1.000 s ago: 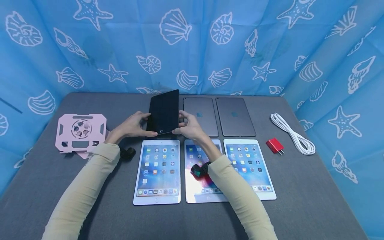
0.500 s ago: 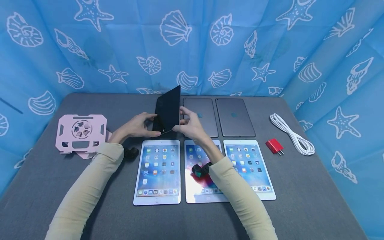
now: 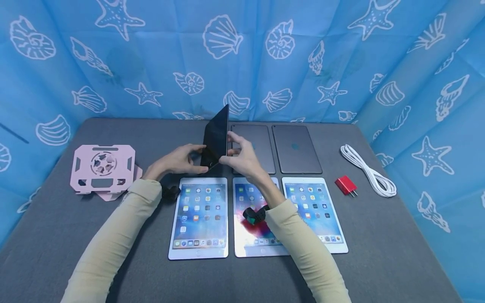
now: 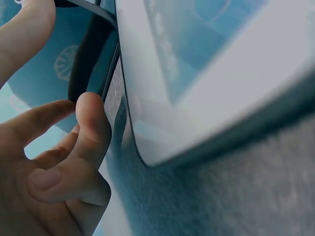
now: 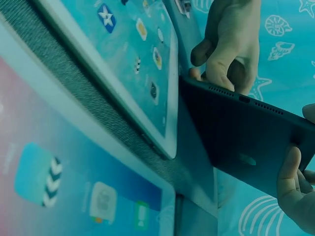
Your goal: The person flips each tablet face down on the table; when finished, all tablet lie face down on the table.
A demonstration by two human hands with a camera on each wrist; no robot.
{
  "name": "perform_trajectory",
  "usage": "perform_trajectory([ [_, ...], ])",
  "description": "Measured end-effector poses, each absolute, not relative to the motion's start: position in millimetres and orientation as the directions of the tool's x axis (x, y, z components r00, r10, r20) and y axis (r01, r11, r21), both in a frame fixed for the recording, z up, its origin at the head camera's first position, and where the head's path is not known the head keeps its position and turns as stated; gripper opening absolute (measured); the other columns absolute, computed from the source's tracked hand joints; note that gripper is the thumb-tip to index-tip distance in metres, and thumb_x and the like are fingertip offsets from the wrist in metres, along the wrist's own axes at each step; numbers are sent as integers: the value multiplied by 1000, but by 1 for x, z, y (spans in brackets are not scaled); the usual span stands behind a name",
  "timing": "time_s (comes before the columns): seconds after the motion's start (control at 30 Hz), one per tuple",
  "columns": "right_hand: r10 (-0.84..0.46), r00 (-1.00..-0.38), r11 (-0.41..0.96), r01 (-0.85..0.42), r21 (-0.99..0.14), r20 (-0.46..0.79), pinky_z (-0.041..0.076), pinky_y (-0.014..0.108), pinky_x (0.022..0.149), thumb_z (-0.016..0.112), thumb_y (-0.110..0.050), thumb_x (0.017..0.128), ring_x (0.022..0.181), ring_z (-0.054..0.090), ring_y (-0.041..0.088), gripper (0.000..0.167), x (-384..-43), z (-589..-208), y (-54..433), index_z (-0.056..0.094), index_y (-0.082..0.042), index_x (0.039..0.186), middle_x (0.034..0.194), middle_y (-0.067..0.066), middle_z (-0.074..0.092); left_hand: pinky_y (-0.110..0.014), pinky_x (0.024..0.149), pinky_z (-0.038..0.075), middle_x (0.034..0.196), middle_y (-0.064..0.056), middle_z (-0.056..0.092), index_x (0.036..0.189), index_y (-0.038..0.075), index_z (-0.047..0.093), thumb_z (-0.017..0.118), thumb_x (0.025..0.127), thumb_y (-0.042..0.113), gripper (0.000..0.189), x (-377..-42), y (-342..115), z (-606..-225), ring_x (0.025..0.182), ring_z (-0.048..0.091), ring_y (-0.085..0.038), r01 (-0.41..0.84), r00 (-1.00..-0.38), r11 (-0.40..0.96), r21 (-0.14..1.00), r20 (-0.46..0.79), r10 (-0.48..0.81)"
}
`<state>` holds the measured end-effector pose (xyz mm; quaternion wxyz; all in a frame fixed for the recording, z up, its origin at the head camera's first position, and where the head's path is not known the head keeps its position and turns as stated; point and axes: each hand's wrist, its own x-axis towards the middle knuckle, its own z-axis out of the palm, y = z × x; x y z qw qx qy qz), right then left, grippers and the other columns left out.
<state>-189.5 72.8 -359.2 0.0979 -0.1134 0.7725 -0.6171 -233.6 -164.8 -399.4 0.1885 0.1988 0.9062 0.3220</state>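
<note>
A black tablet (image 3: pixel 217 134) stands steeply tilted at the back of the table, its right edge raised and its dark screen facing left. My left hand (image 3: pixel 179 160) holds it by the lower left, fingertips at the screen side and thumb near the bottom corner. My right hand (image 3: pixel 244 158) grips the raised right edge, thumb in front and fingers behind. The right wrist view shows the tablet's back (image 5: pixel 236 142) with a small logo, and the port edge upward. In the left wrist view, fingers (image 4: pixel 91 120) touch the tablet's dark edge.
Three white tablets (image 3: pixel 198 216) with lit screens lie in the front row. Two grey tablets (image 3: pixel 297 149) lie face down at the back. A pink stand (image 3: pixel 81 166) sits left; a red charger plug (image 3: pixel 345 184) and coiled white cable (image 3: pixel 367 168) lie right. A patterned blue curtain (image 3: pixel 242 54) hangs behind.
The black tablet has tipped up more steeply, its right edge rising and its left side swinging rightward. My left hand has moved right with it; my right hand has shifted slightly.
</note>
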Motion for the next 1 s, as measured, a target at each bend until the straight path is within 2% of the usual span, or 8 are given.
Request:
perform_trajectory([
  [0.1,-293,-956,222,-70,-973,2,52,27,74,68,2,87,107,58,24,84,-189,-356,73,30,-9,161,153,15,38,-28,65,44,150,-24,47,159,4,32,76,91,35,87,-235,-161,-399,70,53,-15,241,-841,696,676,-213,498],
  [0.2,-300,-954,222,-85,-971,15,54,29,76,69,1,87,110,59,26,84,-188,-354,73,30,-9,161,154,16,37,-27,63,43,150,-23,46,160,5,31,76,92,35,87,-235,-157,-398,67,52,-14,239,-834,685,688,-215,508],
  [0.5,-315,-948,235,-116,-965,37,51,21,71,69,0,88,103,60,23,84,-183,-349,72,29,-10,162,157,15,35,-27,60,41,143,-20,49,161,6,30,75,93,32,85,-234,-152,-403,62,50,-14,248,-819,657,712,-207,535],
  [0.77,-319,-945,277,-159,-948,65,52,24,77,68,-4,90,108,60,28,81,-186,-351,70,30,-10,161,160,15,35,-25,59,41,145,-20,51,160,4,31,75,93,31,84,-233,-149,-406,62,49,-13,280,-816,629,725,-166,554],
  [1.0,-336,-939,266,-175,-948,79,51,23,79,68,-3,90,106,59,25,81,-188,-352,69,30,-9,161,159,16,36,-24,59,42,149,-23,49,160,4,31,73,95,28,81,-236,-147,-408,62,49,-11,320,-794,594,738,-133,593],
])
